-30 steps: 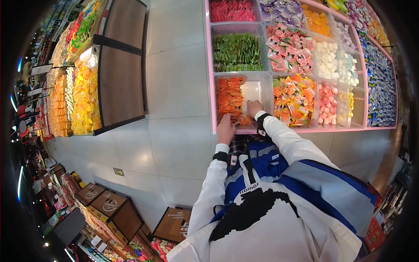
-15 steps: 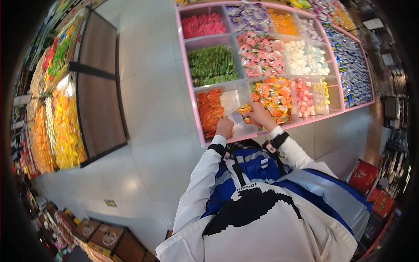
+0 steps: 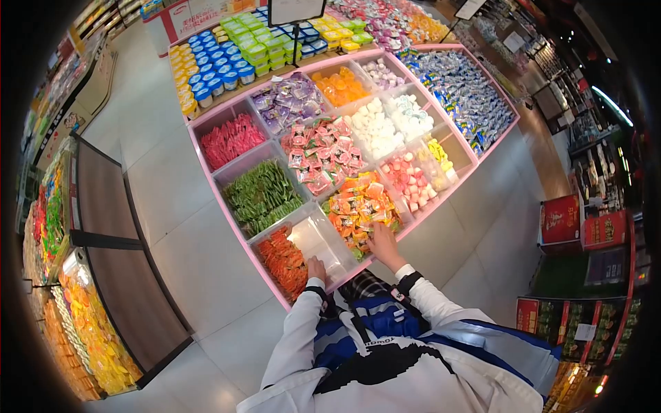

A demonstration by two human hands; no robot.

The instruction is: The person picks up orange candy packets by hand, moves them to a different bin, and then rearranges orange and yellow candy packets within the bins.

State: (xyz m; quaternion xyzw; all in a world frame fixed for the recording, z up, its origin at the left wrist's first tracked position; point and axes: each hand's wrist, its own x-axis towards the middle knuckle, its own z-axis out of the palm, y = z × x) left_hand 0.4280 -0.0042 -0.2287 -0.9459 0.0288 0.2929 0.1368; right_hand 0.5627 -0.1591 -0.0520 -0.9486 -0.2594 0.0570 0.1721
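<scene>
My right hand (image 3: 385,246) reaches over the pile of orange-wrapped candies (image 3: 361,206), its fingers stretched out and touching the near side of the pile. No separate candy shows in its fingers. My left hand (image 3: 316,268) is at the near end of a clear plastic bin (image 3: 320,237), with its fingers curled. Whatever those fingers may hold is hidden. On the left side of this bin lie orange-red stick-shaped sweets (image 3: 281,258), right beside my left hand. A bin of green-wrapped sweets (image 3: 263,196) sits just beyond them.
A pink-rimmed stand (image 3: 222,197) holds the bins, with pink-red wrapped candies (image 3: 323,151) and white sweets (image 3: 374,127) farther back. Blue-lidded tubs (image 3: 217,65) and a sign (image 3: 296,12) stand behind. To the left is another candy stand (image 3: 103,186); red boxes (image 3: 561,219) are at the right.
My right hand has moved right from above the clear bin, where it held orange-wrapped candy, to the orange-wrapped pile. My left hand stays by the orange-red sweets. The view has tilted up and turned.
</scene>
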